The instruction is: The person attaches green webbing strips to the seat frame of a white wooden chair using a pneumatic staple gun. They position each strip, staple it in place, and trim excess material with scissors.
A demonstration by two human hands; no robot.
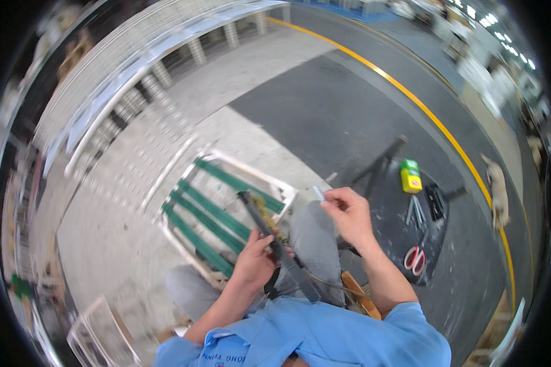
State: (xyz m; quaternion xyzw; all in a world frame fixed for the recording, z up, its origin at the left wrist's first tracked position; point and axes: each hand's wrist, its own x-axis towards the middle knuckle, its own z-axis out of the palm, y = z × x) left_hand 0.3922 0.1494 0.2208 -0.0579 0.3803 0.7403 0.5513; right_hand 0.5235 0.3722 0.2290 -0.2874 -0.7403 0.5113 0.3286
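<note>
My left hand [255, 262] is closed around a long dark tool [262, 219] with yellowish parts along it; it looks like a staple gun, held slantwise over my lap. A thin hose [327, 282] runs near its lower end. To the right, my right hand [348, 215] pinches a short grey strip [319, 192], which looks like a row of staples, between thumb and fingertips. The strip is apart from the tool. Beyond my left hand lies a white frame [229, 160] with several green straps [211, 211] stretched across it.
At my right, a black stool-like surface [389, 235] carries a green and yellow container [411, 177], grey strips [415, 210], a black object [435, 202] and red-handled scissors [414, 260]. White slatted furniture [125, 122] stands far left. A yellow line [410, 98] crosses the floor.
</note>
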